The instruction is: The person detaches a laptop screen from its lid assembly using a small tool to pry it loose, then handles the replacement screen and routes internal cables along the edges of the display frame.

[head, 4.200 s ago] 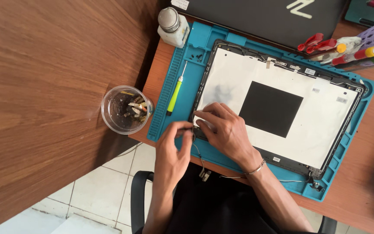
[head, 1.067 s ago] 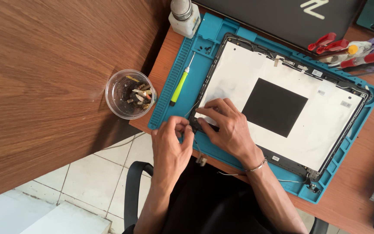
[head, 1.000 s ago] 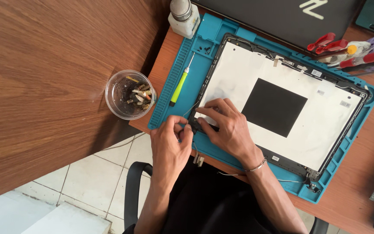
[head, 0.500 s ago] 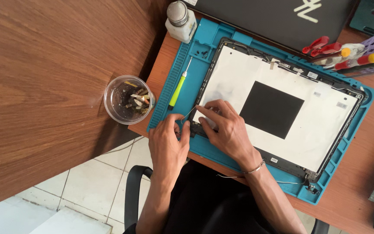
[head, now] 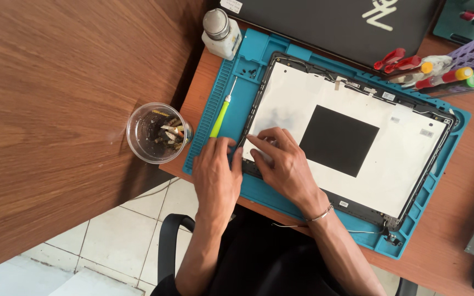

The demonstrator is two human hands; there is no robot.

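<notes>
Mat (head: 215, 104), blue, on desk; laptop lid (head: 352, 137) lies on it, white inside, black square mid, dark frame. Right hand (head: 283, 164) flat on near-left corner, fingers spread. Left hand (head: 218, 175) fingertips pinch that frame edge. Green screwdriver (head: 221, 112) left.

I see a laptop screen back panel (head: 346, 137), white with a black square, lying in a black frame on the mat. A small white label (head: 230, 5) sits beside the bottle cap.
</notes>
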